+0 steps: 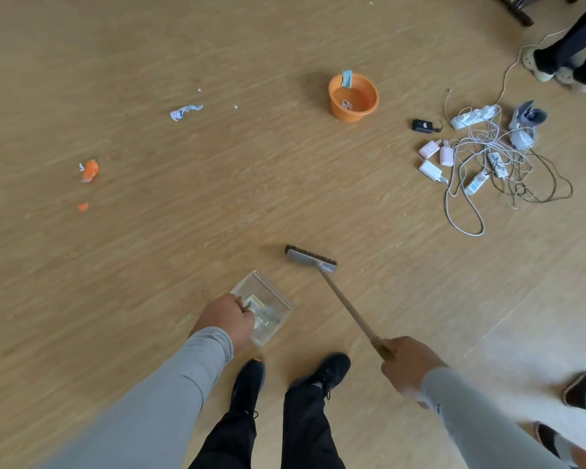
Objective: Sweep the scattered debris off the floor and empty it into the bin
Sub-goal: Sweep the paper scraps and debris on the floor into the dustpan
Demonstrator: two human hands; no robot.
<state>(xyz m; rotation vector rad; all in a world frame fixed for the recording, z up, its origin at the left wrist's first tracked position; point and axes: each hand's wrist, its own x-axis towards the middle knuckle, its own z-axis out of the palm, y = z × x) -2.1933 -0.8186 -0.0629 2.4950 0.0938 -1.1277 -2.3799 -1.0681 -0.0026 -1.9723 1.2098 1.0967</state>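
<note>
Wood floor (285, 184): one broom (312, 258), one orange bin (353, 98), two orange scraps (89, 170).

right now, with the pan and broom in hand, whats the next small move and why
Probably step forward and left toward the orange scrap and crumpled paper. They lie well beyond the broom, which the right hand grips by the handle. The left hand already holds the clear pan, so it can be set down beside them.

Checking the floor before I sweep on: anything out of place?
Yes: a crumpled paper scrap and orange scraps lie loose left of the orange bin, and tangled cables sprawl to its right.
</note>
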